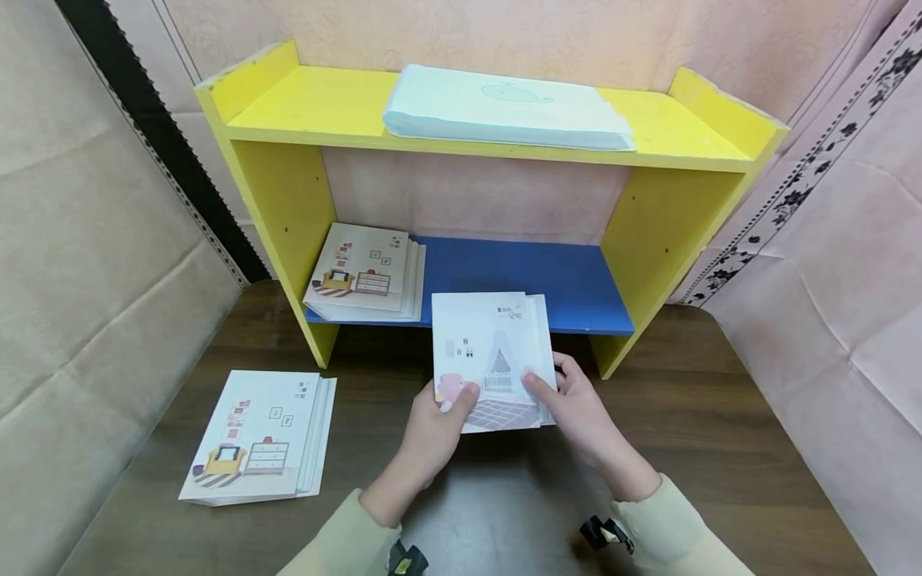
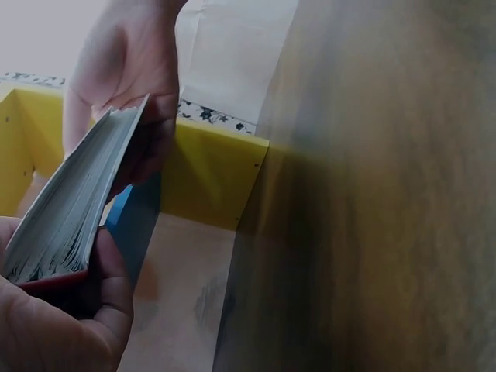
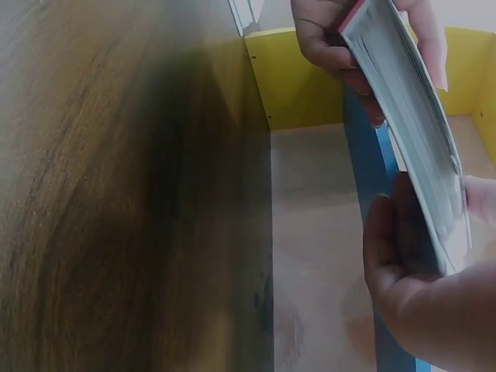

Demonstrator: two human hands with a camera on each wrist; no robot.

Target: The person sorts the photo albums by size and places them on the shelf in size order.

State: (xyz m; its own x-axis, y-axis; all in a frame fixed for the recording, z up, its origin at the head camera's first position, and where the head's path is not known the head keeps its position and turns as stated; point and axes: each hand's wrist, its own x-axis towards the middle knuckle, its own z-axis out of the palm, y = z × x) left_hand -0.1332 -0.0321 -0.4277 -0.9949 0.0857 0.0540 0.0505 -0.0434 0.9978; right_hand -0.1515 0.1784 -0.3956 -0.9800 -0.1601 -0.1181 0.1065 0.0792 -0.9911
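Both hands hold a book [image 1: 490,360] with a pale illustrated cover and a barcode, in front of the blue shelf board in the head view. My left hand [image 1: 441,424] grips its lower left corner, thumb on the cover and fingers underneath. At the lower right edge my right hand [image 1: 576,400] pinches it, thumb on top. The left wrist view shows the page edges of the book [image 2: 74,194] slightly fanned, with a dark red strip by the left hand [image 2: 62,325]. In the right wrist view, the right hand [image 3: 434,302] has its fingers curled under the book.
A yellow shelf unit [image 1: 288,216] with a blue lower board [image 1: 519,272] stands at the back. Similar books [image 1: 363,272] lie on that board's left end, and another book [image 1: 252,436] lies on the wooden table [image 1: 720,480]. A light blue folded packet [image 1: 504,108] rests on top.
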